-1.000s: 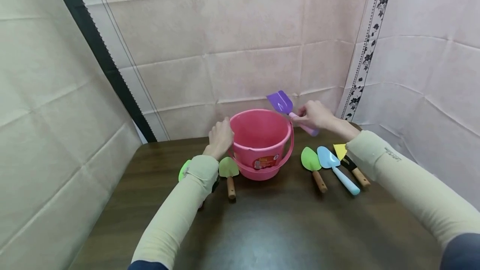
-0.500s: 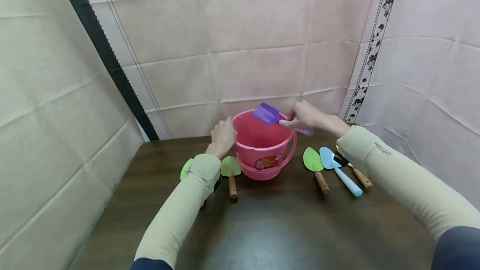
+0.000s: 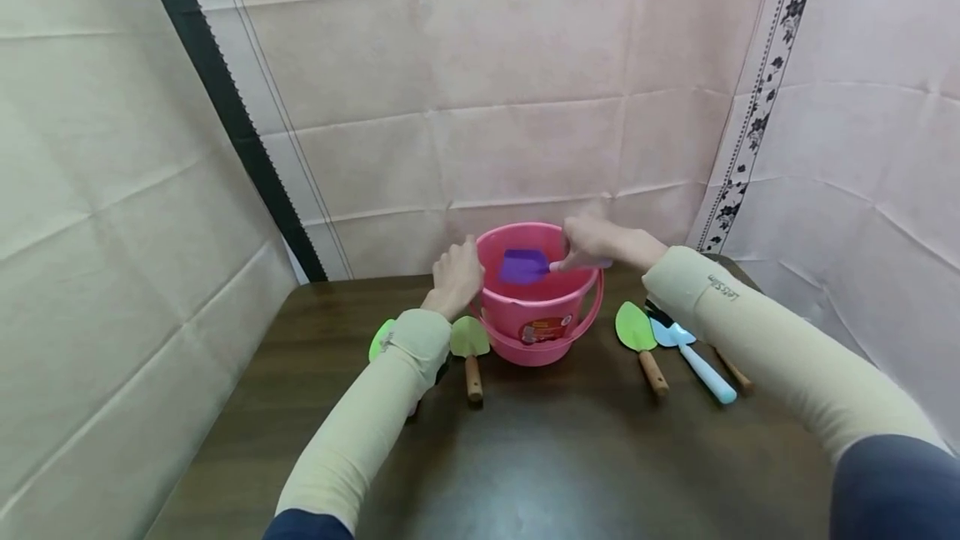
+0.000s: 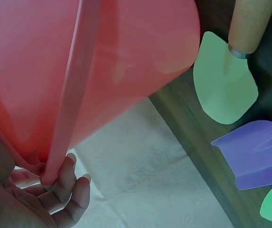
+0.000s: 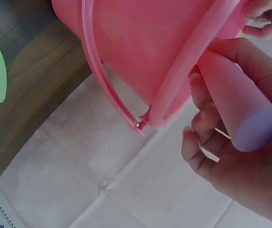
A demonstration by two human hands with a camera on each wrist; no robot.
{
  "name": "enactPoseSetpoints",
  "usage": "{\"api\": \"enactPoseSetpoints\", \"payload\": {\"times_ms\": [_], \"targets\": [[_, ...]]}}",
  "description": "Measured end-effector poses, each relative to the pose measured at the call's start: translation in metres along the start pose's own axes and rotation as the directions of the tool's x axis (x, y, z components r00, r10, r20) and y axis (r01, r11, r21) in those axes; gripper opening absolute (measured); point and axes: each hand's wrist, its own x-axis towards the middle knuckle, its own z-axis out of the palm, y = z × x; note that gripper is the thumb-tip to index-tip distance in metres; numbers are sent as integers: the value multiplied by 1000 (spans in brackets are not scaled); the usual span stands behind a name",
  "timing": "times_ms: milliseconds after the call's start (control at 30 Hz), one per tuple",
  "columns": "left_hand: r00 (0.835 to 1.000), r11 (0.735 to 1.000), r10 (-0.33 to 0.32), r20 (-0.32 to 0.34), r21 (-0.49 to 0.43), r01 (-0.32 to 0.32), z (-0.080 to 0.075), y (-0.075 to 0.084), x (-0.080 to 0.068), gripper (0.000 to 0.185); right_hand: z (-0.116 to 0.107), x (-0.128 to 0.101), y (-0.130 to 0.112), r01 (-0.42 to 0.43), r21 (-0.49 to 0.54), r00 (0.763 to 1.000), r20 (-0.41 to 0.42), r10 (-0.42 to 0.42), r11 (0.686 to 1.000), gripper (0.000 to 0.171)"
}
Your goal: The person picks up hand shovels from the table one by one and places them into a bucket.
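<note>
We have our right hand over the far right edge of the round pink plastic bucket, fingers curled round the pale pink handle of the purple plastic toy shovel. In the right wrist view that handle lies in the curl of the fingers, pressed close against the bucket's rim. The purple blade sits inside the bucket's mouth, below the rim, pointing toward our left hand.

Our left hand is on the bucket's left side, touching the rim. From the left wrist view the fingers are bent around the bucket's edge where the thin pink bail handle comes down. So the bucket stands between our two hands, and the shovel is held in the right one, dipped into it.

Just below the left wrist, a small green-bladed trowel with a wooden handle lies on the dark wooden table, touching or nearly touching the bucket's base. A bright green blade peeks out from behind the left sleeve, and the left wrist view shows a second purple scoop there too.

To the right of the bucket, beside our right forearm, lie another green trowel with a wooden handle and a light blue plastic spade.
</note>
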Motion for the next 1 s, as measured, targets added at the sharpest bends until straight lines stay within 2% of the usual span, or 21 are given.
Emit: {"api": "enactPoseSetpoints", "payload": {"times_ms": [100, 233, 433, 800, 1000], "targets": [[1000, 1000, 0, 2, 8, 0, 1, 0, 1, 22, 5, 5, -2, -49, -15, 998, 25, 50, 999, 44], [1000, 1000, 10, -2, 20, -10, 2, 1, 2, 22, 12, 11, -2, -76, 25, 993, 88, 74, 997, 48], [1000, 999, 12, -11, 44, -11, 1, 1, 2, 21, 18, 19, -2, -105, 56, 983, 158, 95, 993, 37], [1000, 998, 24, 1, 52, -24, 0, 1, 4, 24, 26, 31, -4, -75, -37, 984, 159, 80, 996, 32], [1000, 998, 17, 4, 55, -17, 0, 0, 1, 24, 32, 35, -6, -76, -46, 981, 178, 83, 996, 31]]}}
